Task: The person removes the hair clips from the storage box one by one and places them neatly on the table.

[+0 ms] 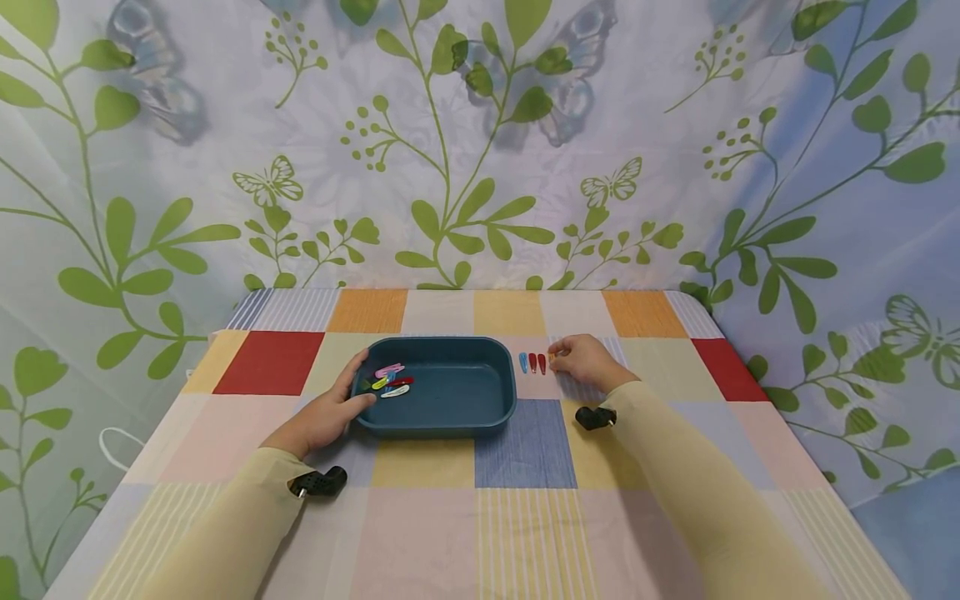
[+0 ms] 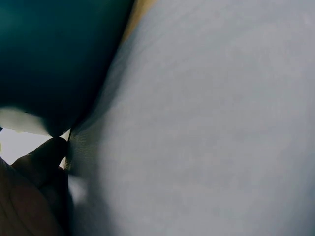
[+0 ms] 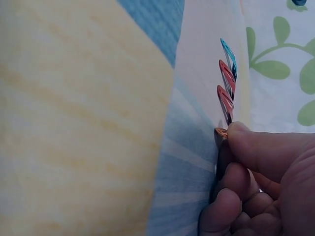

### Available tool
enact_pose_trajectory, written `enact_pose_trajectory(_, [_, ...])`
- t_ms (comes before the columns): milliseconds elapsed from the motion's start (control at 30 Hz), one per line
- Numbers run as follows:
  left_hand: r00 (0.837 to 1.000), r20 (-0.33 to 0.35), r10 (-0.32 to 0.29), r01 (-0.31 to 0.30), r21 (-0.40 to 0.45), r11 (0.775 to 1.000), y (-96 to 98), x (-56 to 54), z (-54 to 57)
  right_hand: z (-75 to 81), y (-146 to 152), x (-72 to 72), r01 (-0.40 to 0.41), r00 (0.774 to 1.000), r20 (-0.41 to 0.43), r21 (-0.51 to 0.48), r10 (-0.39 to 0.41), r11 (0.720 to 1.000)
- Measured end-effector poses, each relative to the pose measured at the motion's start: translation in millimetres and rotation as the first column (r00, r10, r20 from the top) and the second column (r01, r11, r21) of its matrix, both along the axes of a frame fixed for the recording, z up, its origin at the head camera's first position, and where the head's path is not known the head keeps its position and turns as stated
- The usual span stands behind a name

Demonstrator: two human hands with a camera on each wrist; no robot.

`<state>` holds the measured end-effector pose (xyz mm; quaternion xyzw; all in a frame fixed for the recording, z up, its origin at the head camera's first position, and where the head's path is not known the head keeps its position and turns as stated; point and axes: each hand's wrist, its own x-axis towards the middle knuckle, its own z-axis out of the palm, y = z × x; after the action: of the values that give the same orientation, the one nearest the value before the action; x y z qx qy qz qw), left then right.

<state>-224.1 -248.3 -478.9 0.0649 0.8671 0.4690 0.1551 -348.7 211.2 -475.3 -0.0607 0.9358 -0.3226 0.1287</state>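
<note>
My right hand (image 1: 588,362) pinches an orange snap hair clip (image 3: 221,132) between thumb and fingers, low at the cloth. Beside it, a blue hair clip (image 1: 523,362) and two red hair clips (image 1: 542,364) stand in a row, right of the dark teal tray (image 1: 442,432). At the tray's left end, my left hand (image 1: 324,414) grips the rim, thumb on top and fingers along the outer side. Inside the tray's left part lies a small heap of clips, including a pink clip (image 1: 389,370) and a white clip (image 1: 395,391). The left wrist view shows little of that hand's fingers.
A patchwork tablecloth (image 1: 420,533) covers the table. Behind it hangs a leaf-and-butterfly curtain (image 1: 315,200). A black wrist device (image 1: 322,482) sits at the left cuff and another black device (image 1: 595,417) at the right. A white cord (image 1: 112,450) loops by the left table edge.
</note>
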Motion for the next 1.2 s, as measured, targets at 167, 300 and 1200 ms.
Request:
enact_pose_trajectory(167, [1.0, -0.005, -0.001, 0.001, 0.007, 1.0, 0.2, -0.1, -0.6, 0.6, -0.4, 2.1, 0.01, 1.0, 0.002, -0.024, -0.01, 1.0])
enact_pose_trajectory(300, [1.0, 0.0, -0.001, 0.001, 0.003, 1.0, 0.3, -0.6, -0.5, 0.5, -1.1, 2.4, 0.015, 1.0, 0.017, -0.029, -0.014, 0.999])
enact_pose_trajectory(1200, [1.0, 0.023, 0.013, -0.013, 0.005, 1.0, 0.2, -0.8, -2.4, 0.8, 5.8, 3.5, -0.115, 0.993, -0.02, 0.055, 0.116, 0.992])
